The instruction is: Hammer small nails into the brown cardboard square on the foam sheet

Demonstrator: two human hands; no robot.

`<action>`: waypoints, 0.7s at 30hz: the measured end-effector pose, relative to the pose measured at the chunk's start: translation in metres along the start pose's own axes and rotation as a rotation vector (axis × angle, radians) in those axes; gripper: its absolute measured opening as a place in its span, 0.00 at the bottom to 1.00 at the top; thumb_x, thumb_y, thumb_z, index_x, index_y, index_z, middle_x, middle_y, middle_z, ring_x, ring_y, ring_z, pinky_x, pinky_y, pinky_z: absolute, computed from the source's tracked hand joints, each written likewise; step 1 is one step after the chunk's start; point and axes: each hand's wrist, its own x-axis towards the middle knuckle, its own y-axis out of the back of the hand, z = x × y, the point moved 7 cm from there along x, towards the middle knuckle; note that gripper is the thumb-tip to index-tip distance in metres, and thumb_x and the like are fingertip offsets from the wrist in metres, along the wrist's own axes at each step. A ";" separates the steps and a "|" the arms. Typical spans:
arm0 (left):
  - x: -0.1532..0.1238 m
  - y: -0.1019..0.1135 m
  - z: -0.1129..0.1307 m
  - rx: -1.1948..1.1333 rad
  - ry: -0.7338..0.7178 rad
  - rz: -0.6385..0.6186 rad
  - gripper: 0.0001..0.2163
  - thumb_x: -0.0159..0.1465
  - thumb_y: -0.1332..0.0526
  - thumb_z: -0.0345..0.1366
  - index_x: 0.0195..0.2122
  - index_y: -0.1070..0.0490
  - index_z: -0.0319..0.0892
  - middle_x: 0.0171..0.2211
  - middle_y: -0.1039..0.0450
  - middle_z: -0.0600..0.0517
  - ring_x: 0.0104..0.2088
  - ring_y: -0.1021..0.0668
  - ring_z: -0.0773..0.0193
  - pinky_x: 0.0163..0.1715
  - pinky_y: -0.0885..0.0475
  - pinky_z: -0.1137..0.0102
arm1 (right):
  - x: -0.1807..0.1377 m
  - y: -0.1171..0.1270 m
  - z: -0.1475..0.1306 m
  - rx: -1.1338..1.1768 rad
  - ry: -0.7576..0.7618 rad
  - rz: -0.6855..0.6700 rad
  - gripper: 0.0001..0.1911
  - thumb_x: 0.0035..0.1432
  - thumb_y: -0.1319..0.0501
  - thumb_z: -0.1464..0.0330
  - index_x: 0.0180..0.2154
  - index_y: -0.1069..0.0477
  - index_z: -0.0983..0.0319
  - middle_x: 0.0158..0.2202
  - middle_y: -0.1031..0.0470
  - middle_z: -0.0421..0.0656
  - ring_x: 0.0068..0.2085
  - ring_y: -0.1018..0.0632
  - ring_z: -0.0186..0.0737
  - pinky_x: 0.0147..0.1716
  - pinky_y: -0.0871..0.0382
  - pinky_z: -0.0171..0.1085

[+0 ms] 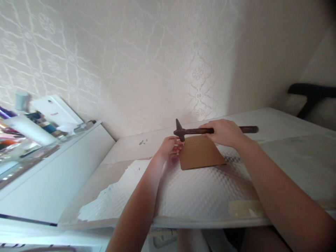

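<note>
My right hand (pixel 225 133) is wrapped round the dark wooden handle of a hammer (pixel 195 131). The hammer lies level above the far edge of a brown board (pixel 201 154), its head over the board's far left corner. Right under the head, my left hand (pixel 170 147) has its fingers drawn together at that corner. What they pinch, if anything, is too small to make out. Small dark marks run in rows near the board's far edge. Beneath the board lies a white quilted sheet (pixel 189 196).
A white desk (pixel 262 122) reaches back to a patterned wall (pixel 157 70). Several tiny bits (pixel 143 142) lie at the back left. On the left stands a white cabinet (pixel 52 175), topped with a white box (pixel 56 110) and clutter. A black armrest (pixel 312 91) juts in at right.
</note>
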 end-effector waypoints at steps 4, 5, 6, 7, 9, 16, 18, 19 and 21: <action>0.000 0.000 0.000 0.007 0.001 -0.001 0.05 0.55 0.41 0.24 0.32 0.28 0.37 0.30 0.25 0.48 0.21 0.28 0.72 0.22 0.36 0.77 | -0.001 0.000 -0.002 -0.006 0.007 -0.010 0.18 0.54 0.44 0.62 0.46 0.24 0.47 0.38 0.20 0.39 0.38 0.22 0.46 0.30 0.37 0.37; 0.000 0.000 0.000 0.003 0.004 0.003 0.06 0.55 0.41 0.25 0.32 0.28 0.37 0.30 0.25 0.48 0.21 0.28 0.72 0.22 0.36 0.77 | -0.001 0.000 -0.002 -0.005 0.006 -0.005 0.18 0.54 0.44 0.62 0.46 0.24 0.47 0.39 0.20 0.39 0.38 0.22 0.46 0.30 0.37 0.38; 0.000 0.001 -0.001 -0.003 0.008 0.011 0.06 0.55 0.41 0.25 0.34 0.28 0.38 0.30 0.25 0.48 0.21 0.28 0.72 0.22 0.36 0.76 | -0.001 0.001 -0.001 -0.002 0.004 0.001 0.18 0.55 0.44 0.62 0.47 0.25 0.47 0.39 0.20 0.39 0.38 0.22 0.46 0.30 0.37 0.38; 0.000 0.001 -0.001 -0.008 0.014 0.016 0.07 0.55 0.41 0.25 0.35 0.28 0.38 0.30 0.25 0.48 0.21 0.28 0.72 0.21 0.36 0.76 | -0.001 0.002 -0.001 0.001 0.002 0.006 0.19 0.55 0.44 0.61 0.47 0.25 0.47 0.40 0.20 0.39 0.39 0.23 0.46 0.30 0.37 0.38; 0.001 0.002 -0.002 -0.010 0.019 0.019 0.08 0.55 0.41 0.26 0.37 0.29 0.38 0.31 0.25 0.48 0.21 0.27 0.72 0.20 0.36 0.77 | 0.000 0.002 -0.001 0.011 0.002 0.004 0.19 0.55 0.44 0.61 0.47 0.25 0.47 0.40 0.20 0.39 0.39 0.23 0.46 0.31 0.37 0.38; 0.000 0.001 -0.001 0.015 0.002 0.006 0.08 0.55 0.42 0.25 0.36 0.29 0.37 0.31 0.25 0.47 0.22 0.27 0.72 0.21 0.36 0.77 | 0.000 -0.001 0.000 0.015 -0.001 -0.016 0.19 0.54 0.44 0.61 0.47 0.25 0.47 0.39 0.20 0.39 0.39 0.23 0.46 0.32 0.37 0.38; 0.000 0.001 -0.001 0.007 0.005 0.011 0.08 0.55 0.40 0.25 0.37 0.29 0.38 0.31 0.25 0.48 0.22 0.27 0.72 0.21 0.36 0.76 | 0.000 0.000 0.001 0.002 -0.004 -0.004 0.19 0.55 0.45 0.61 0.48 0.25 0.47 0.39 0.20 0.39 0.38 0.23 0.46 0.32 0.37 0.38; 0.000 0.001 -0.001 0.003 0.008 0.014 0.08 0.55 0.40 0.25 0.37 0.29 0.38 0.31 0.25 0.48 0.21 0.27 0.72 0.21 0.36 0.76 | 0.000 0.000 0.001 -0.003 -0.002 -0.002 0.19 0.55 0.45 0.61 0.48 0.26 0.47 0.39 0.20 0.40 0.38 0.23 0.46 0.31 0.37 0.38; -0.001 0.001 -0.001 -0.001 0.009 0.018 0.08 0.55 0.41 0.25 0.36 0.29 0.37 0.31 0.25 0.48 0.21 0.28 0.72 0.22 0.35 0.75 | 0.000 0.000 0.000 -0.009 0.009 -0.007 0.19 0.55 0.45 0.61 0.48 0.26 0.48 0.39 0.20 0.39 0.38 0.23 0.46 0.31 0.37 0.38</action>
